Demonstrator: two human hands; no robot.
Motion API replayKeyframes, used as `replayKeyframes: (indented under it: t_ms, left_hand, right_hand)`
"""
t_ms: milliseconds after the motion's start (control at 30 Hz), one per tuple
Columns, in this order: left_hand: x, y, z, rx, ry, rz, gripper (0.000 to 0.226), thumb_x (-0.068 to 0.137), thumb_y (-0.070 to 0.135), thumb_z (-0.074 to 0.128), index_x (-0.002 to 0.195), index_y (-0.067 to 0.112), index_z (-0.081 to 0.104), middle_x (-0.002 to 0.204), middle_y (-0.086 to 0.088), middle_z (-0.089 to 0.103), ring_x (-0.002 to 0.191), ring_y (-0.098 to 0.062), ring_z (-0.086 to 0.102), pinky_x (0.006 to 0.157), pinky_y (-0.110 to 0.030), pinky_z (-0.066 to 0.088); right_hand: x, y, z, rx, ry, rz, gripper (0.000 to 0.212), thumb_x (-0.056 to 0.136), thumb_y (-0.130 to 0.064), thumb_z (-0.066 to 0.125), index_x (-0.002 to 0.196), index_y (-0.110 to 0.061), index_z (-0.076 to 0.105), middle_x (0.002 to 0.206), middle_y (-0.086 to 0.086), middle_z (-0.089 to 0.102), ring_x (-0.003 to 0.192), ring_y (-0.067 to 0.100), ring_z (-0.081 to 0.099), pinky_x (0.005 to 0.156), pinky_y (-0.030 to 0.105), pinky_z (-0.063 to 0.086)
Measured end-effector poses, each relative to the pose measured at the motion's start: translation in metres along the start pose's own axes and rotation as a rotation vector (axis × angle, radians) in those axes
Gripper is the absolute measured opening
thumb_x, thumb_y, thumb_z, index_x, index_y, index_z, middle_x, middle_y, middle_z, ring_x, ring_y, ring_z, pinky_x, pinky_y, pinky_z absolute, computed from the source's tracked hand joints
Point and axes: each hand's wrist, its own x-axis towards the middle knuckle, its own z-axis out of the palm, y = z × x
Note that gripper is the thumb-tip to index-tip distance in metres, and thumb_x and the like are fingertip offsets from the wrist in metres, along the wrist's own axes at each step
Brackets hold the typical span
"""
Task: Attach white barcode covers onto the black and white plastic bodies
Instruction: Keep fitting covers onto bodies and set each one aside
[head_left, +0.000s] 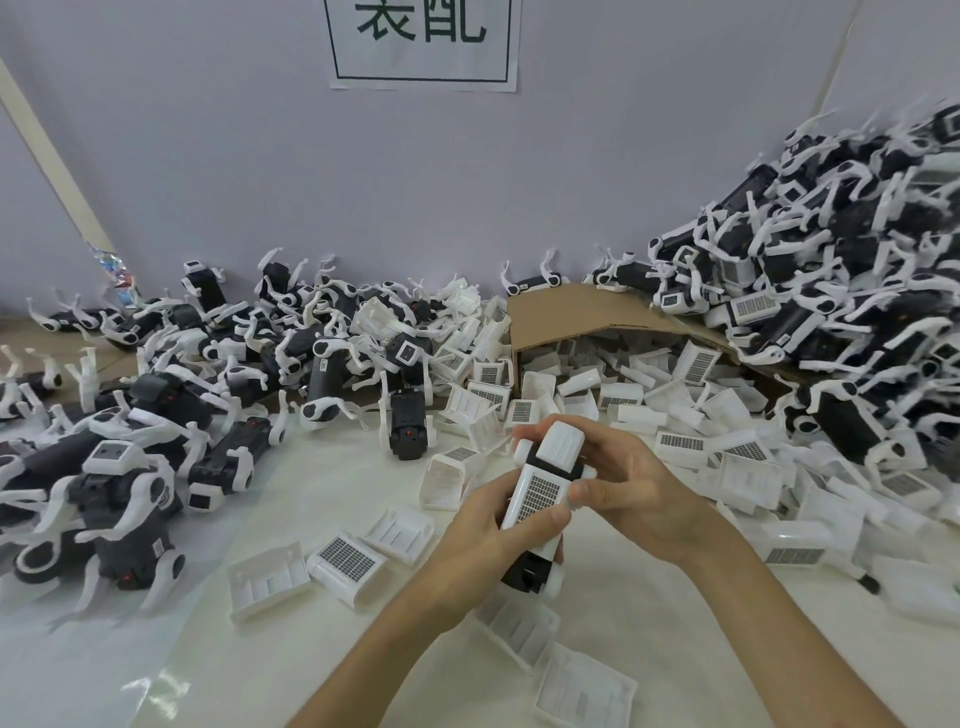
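Black-and-white plastic bodies (130, 467) heaped across the left of the frame, white legs poking up in every direction, all on a pale tabletop (322, 675). Just right of that heap, low in the frame, a few loose white covers (345, 558) lying apart from one another, some with the barcode grid up, some hollow side up.

At centre, held above the tabletop, one body (530, 571) tilted with its black end toward the bottom of the frame. Left hand (483, 540) wrapped round its lower half, fingers curled and gripping, thumb pressed on the barcode cover (540, 499) sitting on the body's upper face. Right hand (628, 488) gripping the upper half from the other side, thumb against the cover's right edge, fingers curled behind the top. Whether fully seated or not, impossible to tell.

Behind the hands, right of centre, a cardboard box (571, 312) tipped on its side, with more white covers (623, 384) spilling from its mouth onto the tabletop. Far right — a taller heap of bodies (857, 260) banked against the grey wall. Top centre of the frame, a paper sign (423, 41) stuck to that wall.
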Motion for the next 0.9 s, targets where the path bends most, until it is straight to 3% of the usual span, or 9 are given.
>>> replayKeyframes:
  t_ms: [100, 200, 333, 533, 733, 900]
  left_hand:
    - [0.000, 0.002, 0.001, 0.002, 0.044, 0.025, 0.026, 0.087, 0.040, 0.068, 0.105, 0.021, 0.066, 0.079, 0.000, 0.069, 0.075, -0.016, 0.069, 0.068, -0.024, 0.054]
    - [0.000, 0.003, 0.005, 0.014, 0.073, 0.033, 0.022, 0.088, 0.042, 0.067, 0.100, 0.024, 0.067, 0.078, 0.000, 0.070, 0.073, -0.015, 0.070, 0.067, -0.023, 0.054]
    - [0.002, 0.000, 0.006, 0.032, 0.091, -0.018, 0.018, 0.094, 0.035, 0.068, 0.108, 0.024, 0.066, 0.082, 0.004, 0.070, 0.079, -0.013, 0.070, 0.072, -0.023, 0.055]
    - [0.003, 0.000, 0.009, 0.018, 0.087, -0.012, 0.021, 0.092, 0.024, 0.072, 0.110, 0.031, 0.065, 0.083, 0.009, 0.072, 0.080, -0.008, 0.071, 0.072, -0.017, 0.054]
    - [0.005, -0.004, 0.009, -0.024, 0.179, 0.053, 0.031, 0.083, 0.018, 0.074, 0.111, 0.026, 0.066, 0.099, -0.010, 0.072, 0.094, -0.028, 0.072, 0.080, -0.035, 0.061]
    - [0.007, -0.007, 0.009, -0.063, 0.232, 0.088, 0.037, 0.074, 0.016, 0.068, 0.109, 0.026, 0.064, 0.091, -0.014, 0.070, 0.083, -0.022, 0.073, 0.068, -0.027, 0.059]
  right_hand:
    - [0.002, -0.003, 0.004, 0.004, -0.013, -0.004, 0.056, 0.084, -0.004, 0.069, 0.138, -0.005, 0.053, 0.144, 0.015, 0.054, 0.130, 0.033, 0.053, 0.098, 0.040, 0.051]
    - [0.002, -0.006, 0.006, -0.053, -0.026, -0.008, 0.056, 0.084, -0.008, 0.066, 0.139, -0.007, 0.052, 0.143, 0.014, 0.054, 0.127, 0.034, 0.053, 0.099, 0.042, 0.051]
    - [0.002, -0.003, 0.010, -0.094, 0.029, -0.003, 0.050, 0.085, -0.003, 0.063, 0.134, -0.016, 0.058, 0.141, 0.008, 0.058, 0.130, 0.030, 0.053, 0.104, 0.043, 0.050]
    - [0.004, -0.001, 0.025, -0.217, 0.151, -0.065, 0.046, 0.083, -0.007, 0.069, 0.125, -0.023, 0.060, 0.129, 0.004, 0.067, 0.124, 0.022, 0.060, 0.095, 0.034, 0.055]
    - [0.006, 0.003, 0.041, -0.329, 0.305, -0.187, 0.050, 0.076, -0.010, 0.074, 0.120, -0.029, 0.062, 0.112, 0.000, 0.070, 0.109, 0.021, 0.066, 0.085, 0.029, 0.057]
    - [0.007, 0.007, 0.045, -0.461, 0.321, -0.237, 0.050, 0.077, -0.016, 0.077, 0.121, -0.032, 0.061, 0.110, -0.005, 0.068, 0.111, 0.019, 0.063, 0.090, 0.023, 0.052]
